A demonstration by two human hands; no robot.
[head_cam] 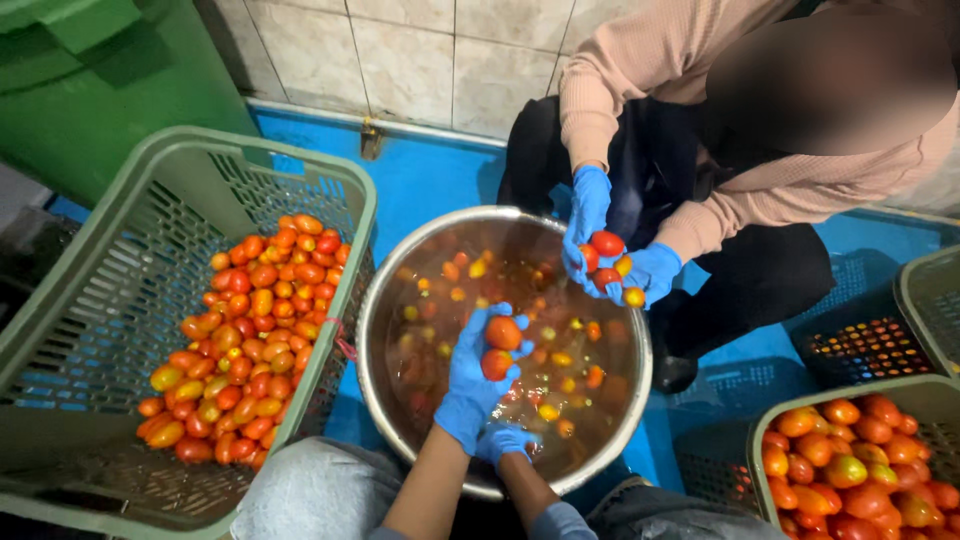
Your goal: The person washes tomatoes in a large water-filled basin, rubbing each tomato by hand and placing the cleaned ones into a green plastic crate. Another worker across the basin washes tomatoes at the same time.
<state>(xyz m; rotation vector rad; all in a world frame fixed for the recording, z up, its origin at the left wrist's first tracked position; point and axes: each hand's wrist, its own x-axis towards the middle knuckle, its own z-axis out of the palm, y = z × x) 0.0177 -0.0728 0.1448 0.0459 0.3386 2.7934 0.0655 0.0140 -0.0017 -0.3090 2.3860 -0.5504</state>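
**Washing tomatoes in a steel basin**

At far left a green crate (120, 300) sits tilted on the blue floor (430, 180), a heap of red and orange tomatoes (245, 340) piled in its lower corner. Just beside it stands the large steel basin (372, 330), full of cloudy water with loose tomatoes floating.

The person's left hand (478, 375), in a blue glove, is lifted over the water, its fingers (505, 312) curled around two tomatoes in the palm (500, 345). The right hand (505, 440), also gloved, is low at the near rim, partly in the water; whether it grips anything I cannot tell.

Across the basin a co-worker's gloved hands (610, 255) cup several small tomatoes above the far rim. At lower right a second green crate (762, 440) holds more tomatoes.

Handling judgement: a loose, cradling grip suits this fruit; squeezing could split the skins, and lifting over the basin keeps drips inside.
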